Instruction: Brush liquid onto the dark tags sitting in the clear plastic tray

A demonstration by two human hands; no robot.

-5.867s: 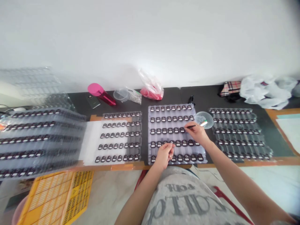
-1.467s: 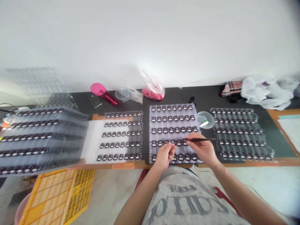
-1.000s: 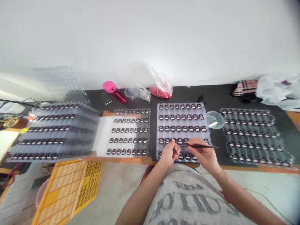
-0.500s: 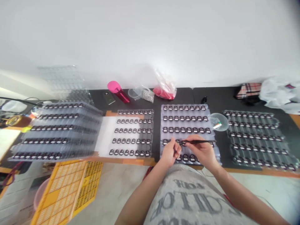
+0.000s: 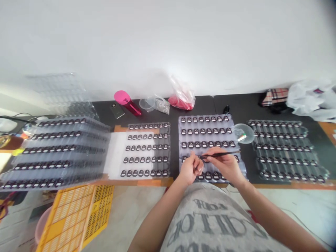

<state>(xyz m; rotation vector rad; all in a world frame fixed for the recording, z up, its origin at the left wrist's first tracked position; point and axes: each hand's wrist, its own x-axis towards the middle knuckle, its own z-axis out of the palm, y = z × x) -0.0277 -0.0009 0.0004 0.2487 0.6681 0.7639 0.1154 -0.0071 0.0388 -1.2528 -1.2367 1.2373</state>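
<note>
Black tweezers (image 5: 223, 154) are pinched in my right hand (image 5: 226, 166), their tips pointing left toward my left hand. My left hand (image 5: 191, 168) has its fingers curled together over the tray; what they hold, if anything, is too small to make out. Both hands are above the lower rows of a clear plastic tray (image 5: 207, 138), which carries rows of small black parts with white labels (image 5: 204, 144). The tweezer tips meet the left fingertips, or nearly so. Some parts in the fourth row are hidden by my hands.
Similar filled trays stand at the right (image 5: 286, 140) and left (image 5: 164, 152), with a tall stack (image 5: 89, 150) further left. A round clear dish (image 5: 244, 133) adjoins the middle tray. Behind are a pink-lidded bottle (image 5: 128, 102) and bags (image 5: 182, 99). A yellow crate (image 5: 70, 213) stands below.
The view has shifted slightly. My right hand and the tweezers have tilted a little, with the tweezers' rear end higher. My left hand stays over nearly the same spot.
</note>
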